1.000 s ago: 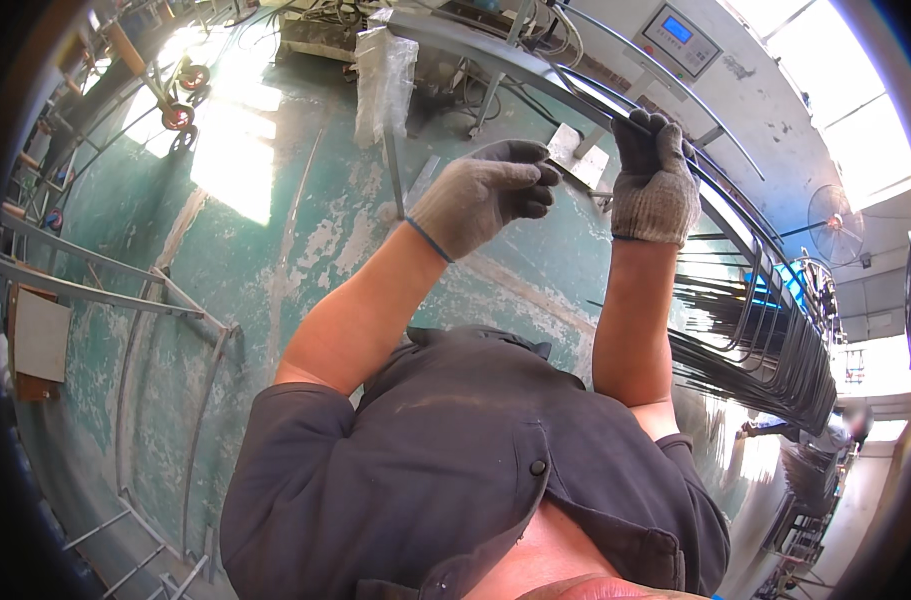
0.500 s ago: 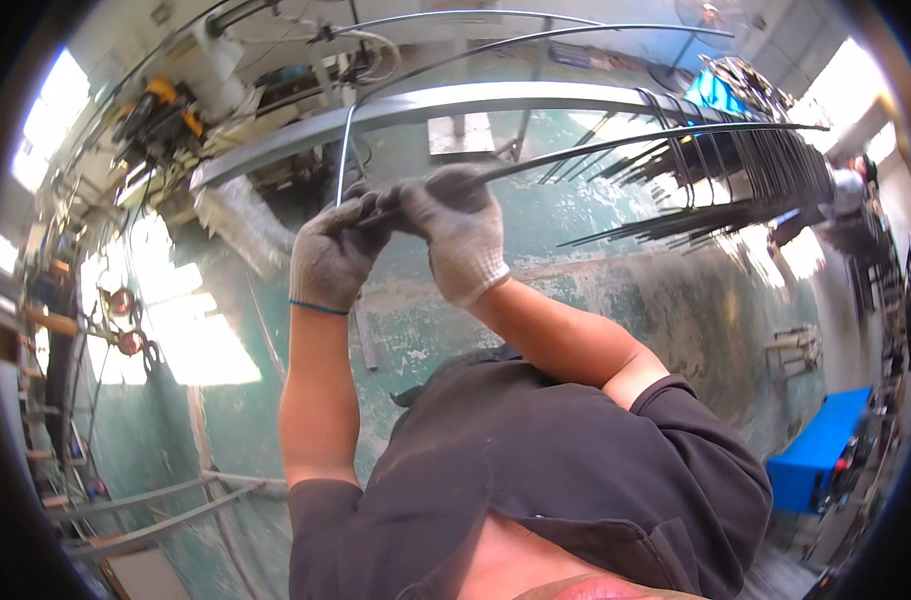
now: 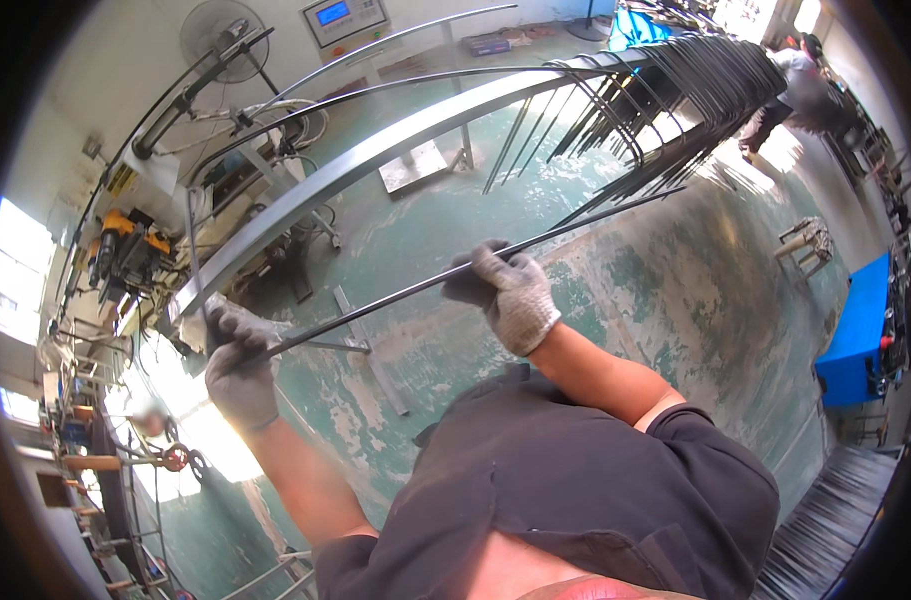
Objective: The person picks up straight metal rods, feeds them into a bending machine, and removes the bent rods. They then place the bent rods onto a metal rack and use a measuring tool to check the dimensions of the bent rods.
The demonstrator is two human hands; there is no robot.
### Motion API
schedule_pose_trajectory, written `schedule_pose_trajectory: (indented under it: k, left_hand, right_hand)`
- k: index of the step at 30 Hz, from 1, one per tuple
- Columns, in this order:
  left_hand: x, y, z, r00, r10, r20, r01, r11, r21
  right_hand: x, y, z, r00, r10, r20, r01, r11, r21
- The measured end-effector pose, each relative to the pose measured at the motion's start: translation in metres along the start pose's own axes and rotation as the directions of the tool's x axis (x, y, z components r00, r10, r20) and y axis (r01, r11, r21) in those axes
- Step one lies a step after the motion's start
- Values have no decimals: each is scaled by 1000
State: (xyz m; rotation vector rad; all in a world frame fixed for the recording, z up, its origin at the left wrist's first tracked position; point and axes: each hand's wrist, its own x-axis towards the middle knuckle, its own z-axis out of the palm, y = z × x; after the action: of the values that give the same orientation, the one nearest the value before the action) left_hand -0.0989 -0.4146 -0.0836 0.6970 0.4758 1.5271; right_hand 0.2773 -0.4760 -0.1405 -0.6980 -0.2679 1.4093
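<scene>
A long dark metal rod (image 3: 375,302) slants up to the right across in front of me. My left hand (image 3: 243,370), in a grey-white work glove, is closed round its lower left end. Farther along, my gloved right hand (image 3: 510,295) grips the same rod between thumb and fingers. From my left hand a thin dark length (image 3: 196,240) rises to the left end of another long rod (image 3: 375,84) above the grey beam. These look like one piece bent into a U, but my left glove hides the lower corner.
A grey metal beam (image 3: 375,152) spans beyond my hands, with many bent dark rods (image 3: 710,85) hanging at its right end. A control panel (image 3: 343,18) and a fan (image 3: 225,40) stand behind. At right are a blue cabinet (image 3: 855,335) and a person (image 3: 805,85).
My hands, close together before, are now far apart along the rod. The left moved left and down, the right moved right and down. The whole view has also turned.
</scene>
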Motion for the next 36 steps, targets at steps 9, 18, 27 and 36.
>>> schedule_pose_trajectory:
  k: [9, 18, 27, 36]
  left_hand:
    - [-25, 76, 65, 920, 303, 246, -266, 948, -175]
    - [-52, 78, 113, 858, 418, 298, -389, 908, -154]
    - [-3, -164, 191, 953, -58, 298, -208, 591, 779]
    - [2, -264, 164, 750, -325, 577, -550, 179, 816]
  right_hand:
    - [11, 13, 36, 946, 272, 179, -287, 956, 65]
    - [18, 23, 40, 842, 495, 213, -525, 843, 118]
    - [86, 39, -54, 879, 475, -38, -425, 818, 388]
    - [215, -12, -249, 960, 165, -225, -112, 967, 231]
